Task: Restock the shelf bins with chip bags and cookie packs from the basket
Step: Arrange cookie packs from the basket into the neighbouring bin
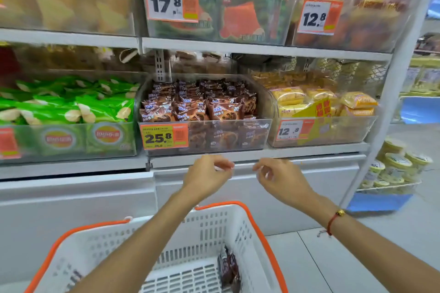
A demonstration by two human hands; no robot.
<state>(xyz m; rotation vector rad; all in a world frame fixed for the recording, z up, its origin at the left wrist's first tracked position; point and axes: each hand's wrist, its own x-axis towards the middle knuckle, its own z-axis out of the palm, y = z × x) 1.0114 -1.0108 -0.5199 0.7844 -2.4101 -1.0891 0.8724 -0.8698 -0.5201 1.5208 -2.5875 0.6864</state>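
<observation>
Both hands raised empty just below the brown cookie bin (204,112), left hand (207,177) and right hand (281,179) with fingers loosely curled, probably between trips. One dark brown cookie pack (229,269) left in the white basket (133,240), glossy, crinkled, leaning against the right wall.

Single head-mounted wide-angle view, directed forward and downward. Shelf bins (204,131) faced squarely at close range, filling upper frame. Basket (214,228) seen directly below, both forearms entering from bottom edge. Edges curved by lens distortion. No second view supplied.
</observation>
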